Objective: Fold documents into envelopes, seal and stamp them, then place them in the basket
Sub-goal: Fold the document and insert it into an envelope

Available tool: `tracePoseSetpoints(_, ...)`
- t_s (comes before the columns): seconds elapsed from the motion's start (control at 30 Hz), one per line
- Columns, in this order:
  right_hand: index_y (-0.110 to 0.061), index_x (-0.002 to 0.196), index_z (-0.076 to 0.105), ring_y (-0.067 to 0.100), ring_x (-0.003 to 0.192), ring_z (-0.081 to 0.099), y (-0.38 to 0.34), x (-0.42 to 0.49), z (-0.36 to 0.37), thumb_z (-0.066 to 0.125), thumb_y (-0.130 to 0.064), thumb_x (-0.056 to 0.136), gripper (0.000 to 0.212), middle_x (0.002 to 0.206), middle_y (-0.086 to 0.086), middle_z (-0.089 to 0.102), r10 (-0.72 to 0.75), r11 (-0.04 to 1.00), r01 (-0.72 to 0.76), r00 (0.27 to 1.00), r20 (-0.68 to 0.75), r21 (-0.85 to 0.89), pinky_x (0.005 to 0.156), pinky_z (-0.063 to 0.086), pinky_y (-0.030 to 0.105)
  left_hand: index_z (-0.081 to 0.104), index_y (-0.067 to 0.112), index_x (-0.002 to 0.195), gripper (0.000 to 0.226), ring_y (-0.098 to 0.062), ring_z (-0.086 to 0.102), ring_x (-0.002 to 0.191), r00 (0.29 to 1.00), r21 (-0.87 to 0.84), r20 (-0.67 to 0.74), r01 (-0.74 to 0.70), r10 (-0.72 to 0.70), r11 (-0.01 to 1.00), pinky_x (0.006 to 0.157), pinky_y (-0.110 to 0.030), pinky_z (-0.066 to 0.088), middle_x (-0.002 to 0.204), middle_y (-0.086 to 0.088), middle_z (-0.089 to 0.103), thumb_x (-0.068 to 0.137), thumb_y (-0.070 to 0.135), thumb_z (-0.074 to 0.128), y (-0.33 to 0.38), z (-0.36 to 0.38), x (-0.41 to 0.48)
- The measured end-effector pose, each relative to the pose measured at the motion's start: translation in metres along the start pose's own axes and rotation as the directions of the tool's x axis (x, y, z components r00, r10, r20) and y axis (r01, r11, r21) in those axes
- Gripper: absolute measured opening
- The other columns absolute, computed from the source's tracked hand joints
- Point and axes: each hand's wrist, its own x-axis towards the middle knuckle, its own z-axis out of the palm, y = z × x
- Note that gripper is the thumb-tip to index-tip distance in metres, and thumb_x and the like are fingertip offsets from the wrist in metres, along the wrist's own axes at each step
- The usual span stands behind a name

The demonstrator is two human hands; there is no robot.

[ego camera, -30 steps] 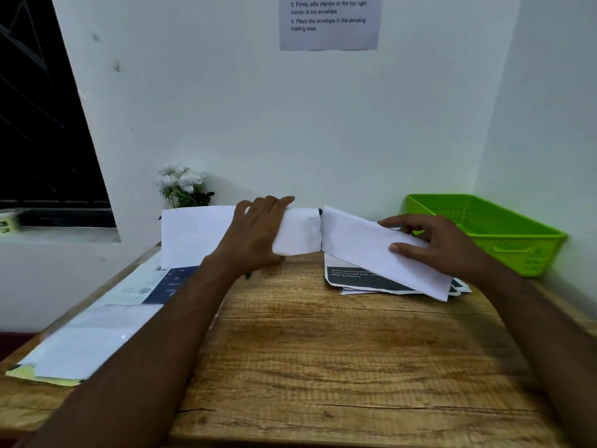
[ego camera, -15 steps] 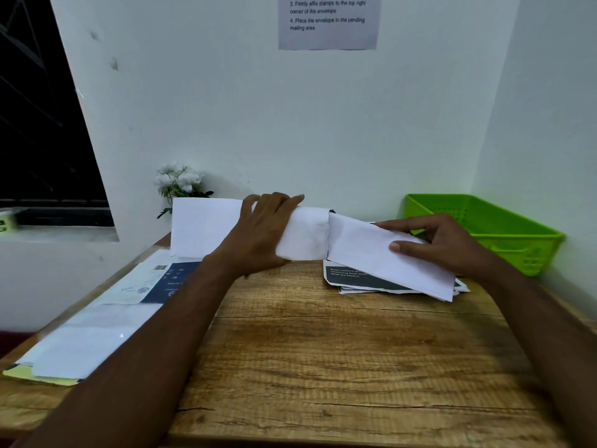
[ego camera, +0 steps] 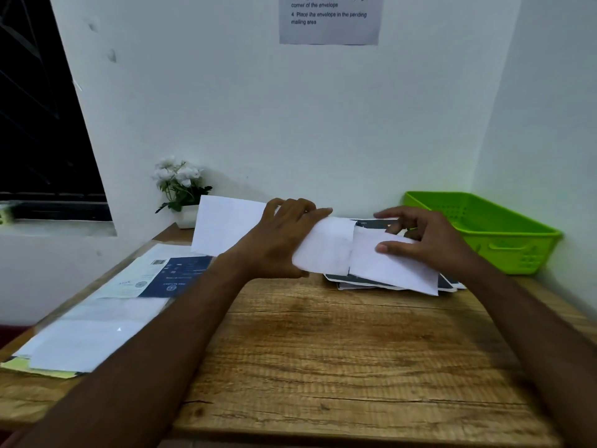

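Note:
My left hand (ego camera: 281, 240) grips a folded white document (ego camera: 226, 224) around its middle, held above the far part of the wooden table (ego camera: 323, 350). Its right end meets a white envelope (ego camera: 387, 266) that my right hand (ego camera: 426, 240) holds, thumb on top and fingers at the far edge. The paper's end seems to sit at or inside the envelope's mouth; I cannot tell how deep. The envelope rests over a stack of dark printed documents (ego camera: 361, 281). A green basket (ego camera: 484, 231) stands at the far right corner.
A long pile of papers and a blue-printed sheet (ego camera: 129, 302) lies along the table's left side. A small pot of white flowers (ego camera: 181, 189) stands at the back left by the wall. An instruction sheet (ego camera: 329, 17) hangs on the wall.
My left hand has carried the folded paper to the right, toward the envelope. My right hand has shifted its fingers on the envelope's far edge, and the gap between paper and envelope has closed.

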Motion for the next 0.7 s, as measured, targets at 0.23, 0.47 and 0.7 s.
tracePoseSetpoints(0.23,-0.024,0.123,0.054,0.009,0.073,0.068,-0.001,0.009,0.003,0.064,-0.027,0.092,0.033,0.09,-0.004,0.072,0.216,0.882,-0.032,0.914,-0.343,0.471,0.066,0.047,0.024,0.036,0.017,0.143,0.092,-0.019,0.04,0.116,0.998,-0.002,-0.039,0.041,-0.041,0.999,0.099,-0.039,0.028,0.124,-0.003,0.046,0.062,0.048,0.071,-0.002,-0.002,0.0)
tracePoseSetpoints(0.47,-0.024,0.108,0.054,0.015,0.079,0.063,0.005,0.008,-0.011,0.061,-0.033,0.092,0.019,0.102,0.004,0.065,0.465,0.738,-0.271,0.868,-0.175,0.618,0.062,0.048,0.028,0.039,0.017,0.141,0.093,-0.021,0.043,0.113,0.983,0.034,-0.11,0.148,-0.143,0.988,0.098,-0.042,0.028,0.124,-0.005,0.048,0.06,0.052,0.069,-0.013,-0.004,-0.003)
tracePoseSetpoints(0.7,-0.021,0.103,0.062,0.01,0.064,0.054,0.008,0.004,-0.009,0.067,-0.021,0.087,0.017,0.081,-0.008,0.062,0.456,0.785,-0.383,0.889,-0.036,0.487,0.054,0.046,0.023,0.037,0.016,0.142,0.099,-0.025,0.045,0.116,0.966,0.045,-0.127,0.234,-0.227,0.971,0.1,-0.044,0.025,0.124,-0.007,0.047,0.056,0.05,0.071,-0.02,-0.004,-0.005)
